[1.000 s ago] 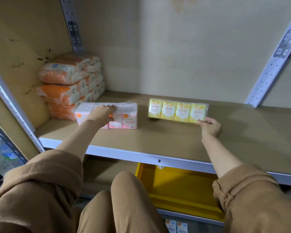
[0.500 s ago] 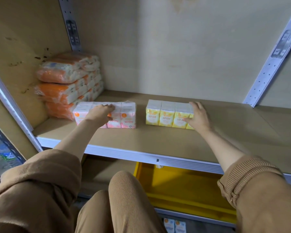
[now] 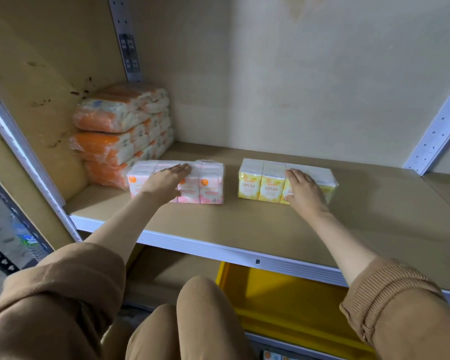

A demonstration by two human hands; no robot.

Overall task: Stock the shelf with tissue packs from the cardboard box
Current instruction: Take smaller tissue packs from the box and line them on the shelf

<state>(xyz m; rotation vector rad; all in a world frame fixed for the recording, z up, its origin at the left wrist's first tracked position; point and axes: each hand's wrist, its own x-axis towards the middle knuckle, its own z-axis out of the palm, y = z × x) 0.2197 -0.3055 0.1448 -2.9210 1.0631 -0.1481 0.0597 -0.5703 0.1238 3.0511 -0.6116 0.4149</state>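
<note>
- The pink tissue pack stands on the shelf at about 10 o'clock: a clear-wrapped row of small white-and-pink packets with orange dots and print on the fronts.
- The left hand lies flat on its top and front, fingers together and stretched out, not gripping.
- The yellow tissue pack stands near it at 1 o'clock, apart from the pink one, its white-and-yellow packets facing forward.
- The right hand rests over its right half, fingers slightly spread, pressing rather than clasping.
- Stacked orange packs fill the corner at 10 o'clock, behind the pink pack.
</note>
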